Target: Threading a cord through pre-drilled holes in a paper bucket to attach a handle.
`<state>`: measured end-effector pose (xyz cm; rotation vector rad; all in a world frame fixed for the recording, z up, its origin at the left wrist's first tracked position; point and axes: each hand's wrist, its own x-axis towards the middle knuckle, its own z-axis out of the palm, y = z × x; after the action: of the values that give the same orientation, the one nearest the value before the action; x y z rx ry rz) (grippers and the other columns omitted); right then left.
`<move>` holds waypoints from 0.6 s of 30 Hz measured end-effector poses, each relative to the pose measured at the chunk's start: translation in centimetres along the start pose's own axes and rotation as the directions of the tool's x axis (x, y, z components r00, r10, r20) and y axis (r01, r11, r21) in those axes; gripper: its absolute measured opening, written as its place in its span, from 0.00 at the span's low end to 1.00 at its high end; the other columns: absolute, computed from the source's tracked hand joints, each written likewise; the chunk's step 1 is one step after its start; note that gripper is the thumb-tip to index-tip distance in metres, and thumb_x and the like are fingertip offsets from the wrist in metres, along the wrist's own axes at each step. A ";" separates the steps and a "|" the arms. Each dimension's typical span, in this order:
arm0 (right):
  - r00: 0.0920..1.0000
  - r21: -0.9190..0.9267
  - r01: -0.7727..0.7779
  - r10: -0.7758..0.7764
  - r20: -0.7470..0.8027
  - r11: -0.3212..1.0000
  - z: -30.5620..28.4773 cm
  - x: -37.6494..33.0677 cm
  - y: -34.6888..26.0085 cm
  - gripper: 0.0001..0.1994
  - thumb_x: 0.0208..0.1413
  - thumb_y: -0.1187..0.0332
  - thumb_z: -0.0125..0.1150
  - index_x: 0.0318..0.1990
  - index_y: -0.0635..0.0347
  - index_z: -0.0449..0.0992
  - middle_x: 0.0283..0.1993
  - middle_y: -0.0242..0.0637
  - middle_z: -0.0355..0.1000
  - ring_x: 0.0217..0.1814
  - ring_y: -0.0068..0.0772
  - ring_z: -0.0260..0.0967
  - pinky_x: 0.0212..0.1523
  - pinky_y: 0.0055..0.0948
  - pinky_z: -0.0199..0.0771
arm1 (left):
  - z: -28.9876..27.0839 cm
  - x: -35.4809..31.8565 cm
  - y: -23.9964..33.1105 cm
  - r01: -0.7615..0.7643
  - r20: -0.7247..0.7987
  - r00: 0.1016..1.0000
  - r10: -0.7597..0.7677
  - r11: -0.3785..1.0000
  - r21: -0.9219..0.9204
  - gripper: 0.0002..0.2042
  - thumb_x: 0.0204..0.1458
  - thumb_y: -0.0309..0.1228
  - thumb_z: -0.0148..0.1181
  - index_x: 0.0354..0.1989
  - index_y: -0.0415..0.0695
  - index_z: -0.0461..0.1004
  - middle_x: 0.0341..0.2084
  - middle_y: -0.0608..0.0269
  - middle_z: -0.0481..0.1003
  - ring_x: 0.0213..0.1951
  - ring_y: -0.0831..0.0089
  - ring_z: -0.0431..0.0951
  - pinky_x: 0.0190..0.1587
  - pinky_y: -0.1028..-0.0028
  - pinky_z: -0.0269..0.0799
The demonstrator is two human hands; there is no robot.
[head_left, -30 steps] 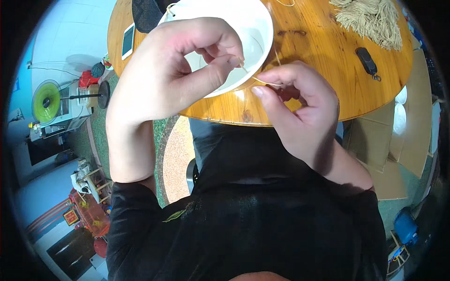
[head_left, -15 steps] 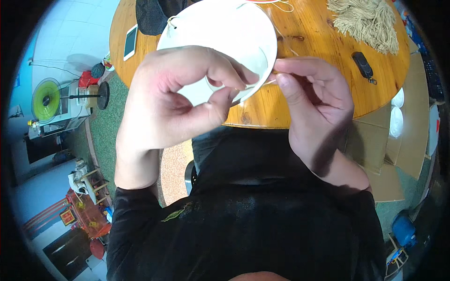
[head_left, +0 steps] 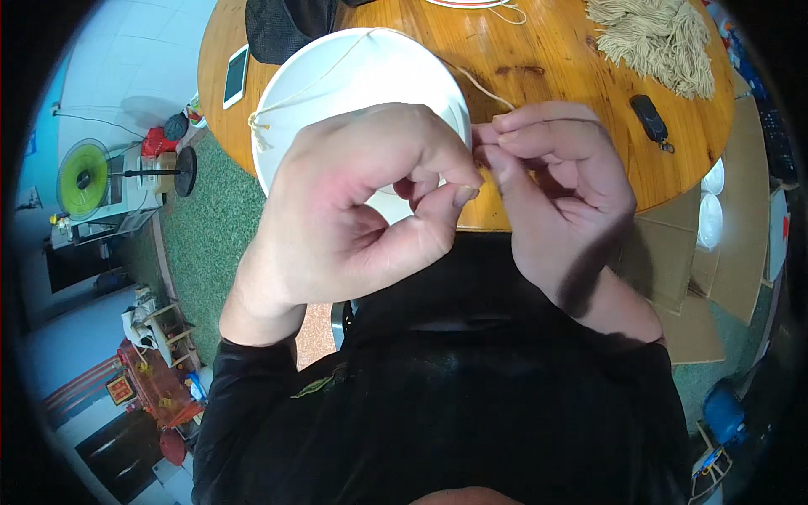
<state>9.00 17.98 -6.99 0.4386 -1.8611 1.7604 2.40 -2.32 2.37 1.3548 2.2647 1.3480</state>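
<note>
A thin, pale twisted cord (head_left: 487, 90) is knotted at the left rim of a smooth, white, round bowl (head_left: 404, 76); it slants far and right across the opening to the far rim, then bends near and right, its long axis there pointing at the right hand (head_left: 562, 172). That hand pinches the cord between thumb and fingers. The left hand (head_left: 366, 206), in front of the bowl, curls with thumb and forefinger tips together; whether they grip anything I cannot tell. On the glossy, knotty wooden desk (head_left: 581, 97), a shaggy beige yarn bundle (head_left: 661, 50) lies far right.
</note>
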 end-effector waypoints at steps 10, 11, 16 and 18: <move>0.966 -0.074 0.243 -0.235 0.104 0.967 -2.7 3.0 0.0 0.09 0.65 0.88 0.63 0.49 0.68 0.76 0.55 0.50 0.76 0.55 0.40 0.84 0.59 0.34 0.86 | -0.4 1.1 -0.5 0.136 0.105 0.984 -0.141 0.989 0.054 0.04 0.67 0.21 0.63 0.47 0.35 0.79 0.42 0.63 0.80 0.42 0.76 0.79 0.49 0.76 0.74; 0.950 -0.068 0.289 -0.277 0.142 0.955 -2.9 3.8 0.1 0.09 0.64 0.88 0.64 0.48 0.69 0.77 0.55 0.51 0.77 0.54 0.40 0.84 0.59 0.34 0.86 | -0.4 1.0 -0.7 0.136 0.090 0.986 -0.139 0.990 0.040 0.04 0.67 0.20 0.63 0.47 0.35 0.79 0.42 0.63 0.80 0.43 0.76 0.79 0.51 0.76 0.74; 0.952 -0.038 0.285 -0.278 0.127 0.958 -2.6 5.3 -0.4 0.09 0.61 0.88 0.68 0.46 0.71 0.78 0.54 0.51 0.78 0.49 0.37 0.85 0.59 0.33 0.86 | -0.2 1.1 -1.2 0.176 0.042 0.984 -0.175 0.984 -0.021 0.08 0.66 0.18 0.64 0.51 0.35 0.75 0.43 0.62 0.79 0.45 0.77 0.80 0.54 0.76 0.75; 0.964 -0.049 0.255 -0.250 0.088 0.966 -2.3 5.7 -0.4 0.10 0.57 0.87 0.72 0.43 0.69 0.78 0.52 0.49 0.79 0.45 0.34 0.83 0.58 0.34 0.87 | 0.1 1.2 -1.6 0.144 -0.052 0.986 -0.159 0.966 -0.216 0.13 0.65 0.19 0.66 0.54 0.35 0.71 0.43 0.62 0.79 0.47 0.77 0.80 0.54 0.76 0.75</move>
<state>5.03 20.90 -3.33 0.7014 -1.8166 1.5336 0.78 -1.65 1.43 1.0593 2.1435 1.5524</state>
